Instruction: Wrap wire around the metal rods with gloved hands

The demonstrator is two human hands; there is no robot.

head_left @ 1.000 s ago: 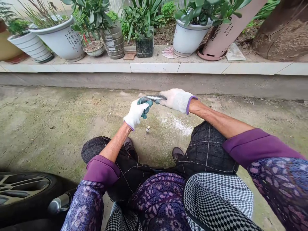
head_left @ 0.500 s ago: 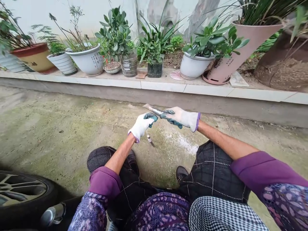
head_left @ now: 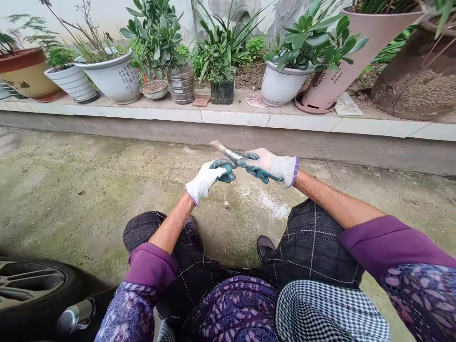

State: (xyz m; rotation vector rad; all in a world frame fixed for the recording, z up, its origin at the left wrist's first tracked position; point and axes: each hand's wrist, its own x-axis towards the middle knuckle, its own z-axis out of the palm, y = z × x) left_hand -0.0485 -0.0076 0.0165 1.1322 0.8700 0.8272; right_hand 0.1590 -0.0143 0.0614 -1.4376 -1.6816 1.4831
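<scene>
I sit low over a concrete floor with both hands in white gloves that have green palms. My right hand (head_left: 269, 166) is closed round a long, narrow silvery fish (head_left: 225, 150), whose free end points up and to the left. My left hand (head_left: 210, 176) is curled just below it, its green fingertips touching the fish's underside near my right hand; I cannot make out whether it holds anything. A small pale object (head_left: 225, 204) lies on the floor below my hands.
A pale scatter of scales or powder (head_left: 268, 199) marks the concrete between my knees. A raised tiled ledge (head_left: 231, 117) with several potted plants runs across the back. A car tyre (head_left: 33, 289) and a chrome exhaust pipe (head_left: 73, 317) sit at the lower left.
The fish turned from lying level between my hands to pointing up-left. My left hand slid down to its underside. The view tilted up, then dropped slightly.
</scene>
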